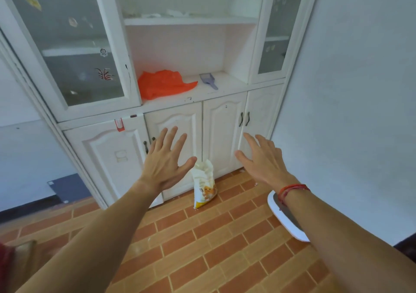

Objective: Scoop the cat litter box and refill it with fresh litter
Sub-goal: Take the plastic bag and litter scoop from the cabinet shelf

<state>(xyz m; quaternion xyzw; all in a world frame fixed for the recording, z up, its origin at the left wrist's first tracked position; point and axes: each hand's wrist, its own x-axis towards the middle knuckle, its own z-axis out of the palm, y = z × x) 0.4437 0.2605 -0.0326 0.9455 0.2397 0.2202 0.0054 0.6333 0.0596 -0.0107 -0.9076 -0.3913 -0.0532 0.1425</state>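
Observation:
A pale purple litter scoop point(208, 80) lies on the counter of a white cabinet point(171, 117), beside a crumpled orange plastic bag point(161, 84). On the tiled floor, a white and yellow litter bag point(204, 185) leans against the lower cabinet doors. The white rim of a litter box point(284, 219) shows at the right, partly hidden by my right forearm. My left hand point(165, 161) and my right hand point(262, 157) are both stretched out in the air in front of the lower doors, fingers spread, holding nothing.
Glass cabinet doors flank the open shelves. A white wall point(351, 90) rises close on the right. A dark flat object point(65, 188) leans by the left wall. Orange brick-pattern tiles point(225, 247) cover the floor.

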